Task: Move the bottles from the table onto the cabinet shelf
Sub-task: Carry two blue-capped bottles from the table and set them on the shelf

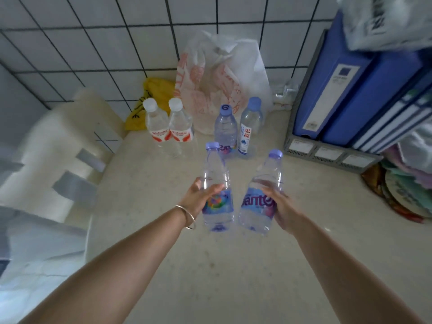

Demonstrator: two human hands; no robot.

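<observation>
My left hand (pixel 198 197) grips a clear purple-capped bottle (pixel 216 169) around its middle, lifted above the table (pixel 233 277). My right hand (pixel 282 206) holds a second purple-capped bottle (pixel 266 174) with a purple label, tilted slightly right. Farther back on the table stand two white-capped bottles with red labels, one (pixel 157 122) beside the other (pixel 180 122). Right of them stand another purple-capped bottle (pixel 225 129) and a blue-capped bottle with a white label (pixel 249 127). No cabinet shelf shows clearly.
A white plastic bag with orange print (pixel 217 80) and a yellow bag (pixel 152 92) sit against the tiled wall. Blue binders (pixel 346 94) stand in a grey file rack (pixel 327 153) at right. Colourful cloth (pixel 406 188) lies at the right edge.
</observation>
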